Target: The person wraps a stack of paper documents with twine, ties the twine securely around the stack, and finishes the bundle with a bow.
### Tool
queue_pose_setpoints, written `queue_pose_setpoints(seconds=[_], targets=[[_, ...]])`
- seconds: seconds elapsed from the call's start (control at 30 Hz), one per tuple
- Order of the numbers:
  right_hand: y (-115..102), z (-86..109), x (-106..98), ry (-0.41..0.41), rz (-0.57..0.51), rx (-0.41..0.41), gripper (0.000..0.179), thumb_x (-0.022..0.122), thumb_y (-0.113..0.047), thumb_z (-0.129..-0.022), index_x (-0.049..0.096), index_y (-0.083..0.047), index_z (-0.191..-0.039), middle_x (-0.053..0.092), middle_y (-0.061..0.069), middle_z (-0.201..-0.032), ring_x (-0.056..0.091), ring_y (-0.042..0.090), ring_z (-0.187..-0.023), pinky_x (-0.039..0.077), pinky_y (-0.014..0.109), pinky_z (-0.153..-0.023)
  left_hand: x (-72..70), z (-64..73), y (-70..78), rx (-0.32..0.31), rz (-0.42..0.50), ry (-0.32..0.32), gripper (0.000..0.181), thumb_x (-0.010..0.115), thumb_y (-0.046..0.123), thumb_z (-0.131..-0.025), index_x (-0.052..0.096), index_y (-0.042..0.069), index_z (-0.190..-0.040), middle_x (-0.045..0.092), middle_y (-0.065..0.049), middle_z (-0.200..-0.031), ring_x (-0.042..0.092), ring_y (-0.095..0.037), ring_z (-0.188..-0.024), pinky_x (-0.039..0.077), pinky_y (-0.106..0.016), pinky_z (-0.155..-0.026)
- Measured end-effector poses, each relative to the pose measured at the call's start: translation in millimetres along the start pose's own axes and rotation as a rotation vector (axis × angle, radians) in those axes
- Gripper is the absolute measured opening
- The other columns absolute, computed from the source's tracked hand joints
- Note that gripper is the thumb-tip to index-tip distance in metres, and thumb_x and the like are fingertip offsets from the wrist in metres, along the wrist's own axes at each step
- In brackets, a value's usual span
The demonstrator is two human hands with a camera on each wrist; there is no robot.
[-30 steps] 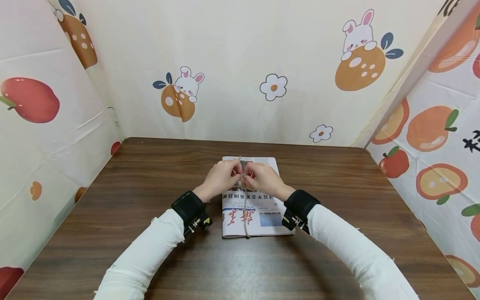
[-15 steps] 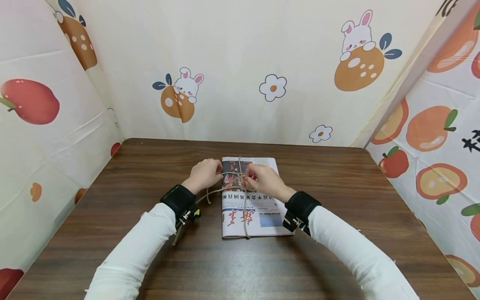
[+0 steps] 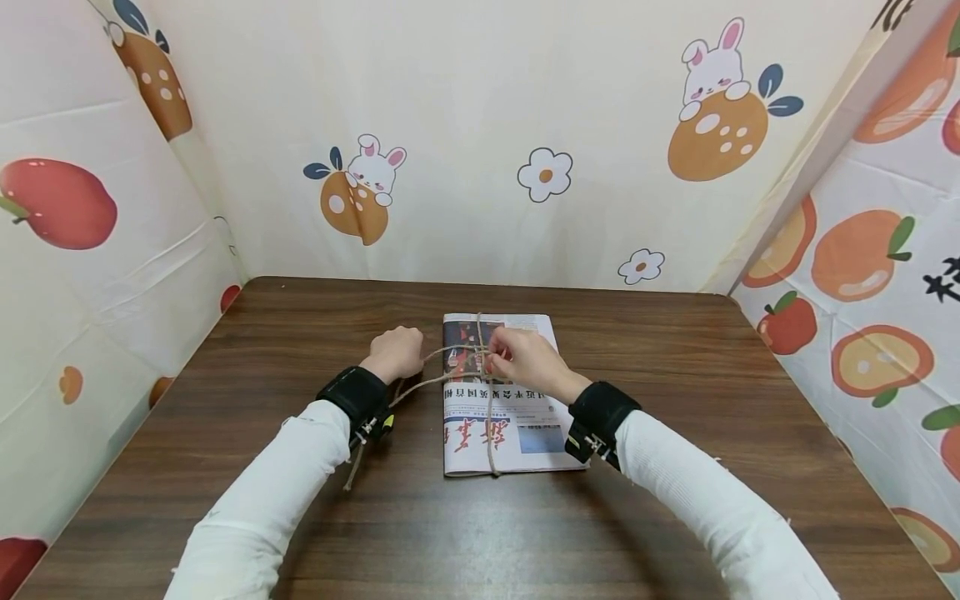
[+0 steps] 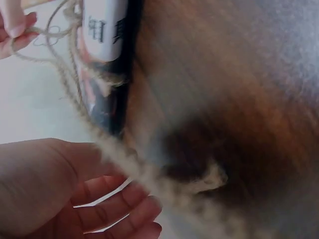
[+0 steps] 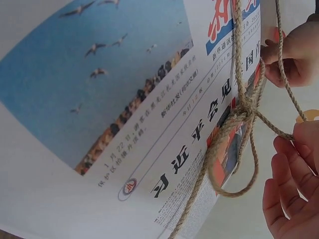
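A folded newspaper bundle (image 3: 468,459) lies on the table, bound crosswise with brown twine (image 5: 238,55). The twine crosses at a knot (image 5: 244,108) on the upper face, with a loose loop (image 5: 257,169) hanging beside it in the right wrist view. My left hand (image 3: 396,353) is left of the bundle, holding a strand stretched from the knot. Another strand runs under that wrist to a loose twine end (image 3: 348,487). Over the bundle, my right hand (image 3: 528,360) pinches a short strand near the knot between thumb and forefinger.
The brown wooden table (image 3: 480,542) extends around the bundle. A pale printed curtain (image 3: 465,225) stands behind it, with similar sheets at both sides. Black cameras are strapped to both wrists over white sleeves.
My left hand has moved from beside the right hand out to the left, drawing the twine past the bundle's edge. My right hand has stayed nearly still at the knot.
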State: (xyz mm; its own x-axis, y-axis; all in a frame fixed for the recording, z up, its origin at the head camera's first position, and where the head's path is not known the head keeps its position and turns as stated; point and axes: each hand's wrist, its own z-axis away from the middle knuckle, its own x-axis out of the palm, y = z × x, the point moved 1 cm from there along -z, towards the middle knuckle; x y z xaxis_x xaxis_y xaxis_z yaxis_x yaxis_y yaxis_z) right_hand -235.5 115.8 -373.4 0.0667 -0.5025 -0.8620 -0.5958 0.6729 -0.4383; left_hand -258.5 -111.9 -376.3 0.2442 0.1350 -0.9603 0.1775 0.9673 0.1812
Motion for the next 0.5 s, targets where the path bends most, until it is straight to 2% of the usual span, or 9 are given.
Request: queue_pose_setpoints(seconds=[0.1, 0.23, 0.37, 0.5], targets=[[-1, -1.0, 0, -0.005, 0.006, 0.010, 0.005, 0.061, -0.012, -0.086, 0.057, -0.014, -0.084, 0.060, -0.004, -0.074, 0.053, 0.007, -0.065, 0.041, 0.024, -0.058, -6.5, 5.1, -3.0, 0.023, 0.040, 0.063, 0.012, 0.056, 0.014, -0.085, 0.059, 0.009, -0.075, 0.059, -0.006, -0.072, 0.057, -0.021, -0.062, 0.044, -0.035, -0.050], [-2, -2.3, 0, -0.008, 0.017, 0.015, 0.003, 0.058, -0.013, -0.088, 0.058, -0.011, -0.086, 0.060, -0.003, -0.076, 0.054, 0.008, -0.065, 0.042, 0.025, -0.059, -17.3, 12.6, -7.0, 0.050, 0.098, 0.145, 0.009, 0.056, 0.012, -0.085, 0.059, 0.010, -0.077, 0.060, -0.005, -0.073, 0.056, -0.021, -0.062, 0.042, -0.032, -0.049], [-1, -3.4, 1, -0.006, 0.023, 0.015, 0.004, 0.055, -0.012, -0.089, 0.059, -0.010, -0.090, 0.061, -0.001, -0.078, 0.054, 0.008, -0.066, 0.043, 0.025, -0.060, -26.8, 19.5, -10.2, 0.071, 0.141, 0.179, 0.005, 0.057, 0.013, -0.085, 0.060, 0.010, -0.082, 0.060, -0.004, -0.076, 0.056, -0.020, -0.065, 0.039, -0.030, -0.049], [0, -4.7, 2, -0.001, 0.013, 0.041, 0.005, 0.056, -0.014, -0.089, 0.060, -0.012, -0.091, 0.062, -0.001, -0.079, 0.054, 0.008, -0.065, 0.042, 0.025, -0.060, -33.9, 31.9, -5.8, 0.116, 0.168, 0.202, 0.005, 0.061, 0.016, -0.084, 0.060, 0.011, -0.086, 0.059, -0.002, -0.075, 0.054, -0.018, -0.062, 0.038, -0.029, -0.049]])
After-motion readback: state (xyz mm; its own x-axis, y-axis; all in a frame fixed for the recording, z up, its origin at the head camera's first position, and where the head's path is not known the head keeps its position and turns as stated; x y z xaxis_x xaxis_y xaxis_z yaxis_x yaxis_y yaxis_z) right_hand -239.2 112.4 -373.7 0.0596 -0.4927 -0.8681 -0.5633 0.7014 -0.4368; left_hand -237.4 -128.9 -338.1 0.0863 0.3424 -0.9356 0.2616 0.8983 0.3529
